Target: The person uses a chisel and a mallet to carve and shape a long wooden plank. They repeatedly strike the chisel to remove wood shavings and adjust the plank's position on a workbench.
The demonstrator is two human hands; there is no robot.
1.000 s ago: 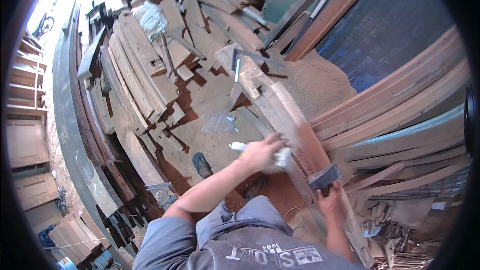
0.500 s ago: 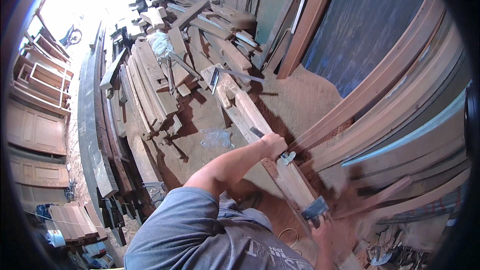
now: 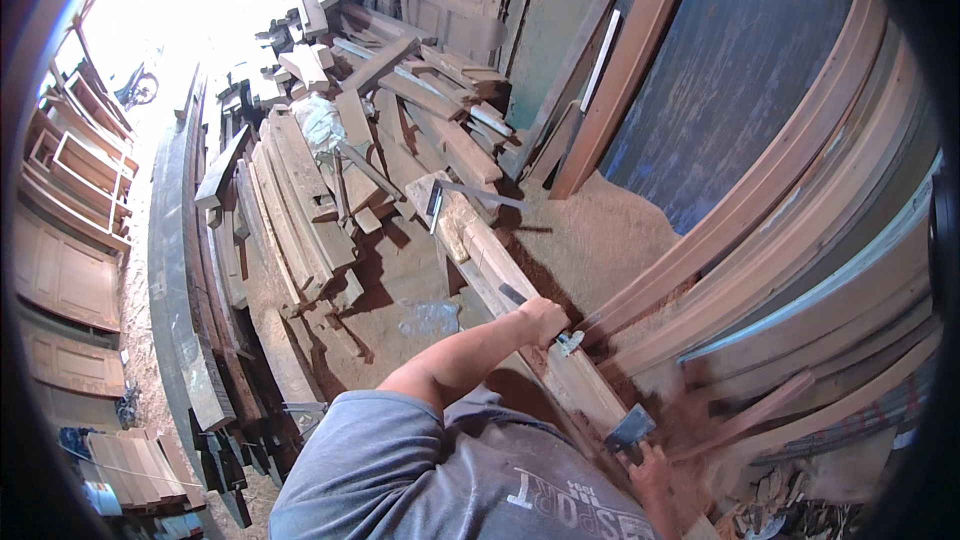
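My left hand [image 3: 543, 323] is closed on a tool with a dark bar [image 3: 512, 294] and a pale metal part [image 3: 570, 343], lying across a long wooden piece [image 3: 590, 390]. This piece rests on a board running diagonally away from me. At the near end my right hand [image 3: 648, 470] has its fingers curled at the lower edge of a dark grey block [image 3: 631, 426]. A metal square [image 3: 475, 195] lies at the board's far end, beside a small wooden piece [image 3: 452, 230].
Stacked offcuts [image 3: 390, 80] fill the middle distance. Long dark beams [image 3: 168, 270] run along the left, with door panels [image 3: 70, 260] beyond. Curved-looking timbers [image 3: 780, 200] lean on the right by a dark blue sheet [image 3: 690, 90]. Sawdust [image 3: 600, 225] covers the floor.
My left hand has moved right and down onto the wooden piece with the tool. My right hand stays at the block, slightly lower in view. The view has shifted and turned slightly.
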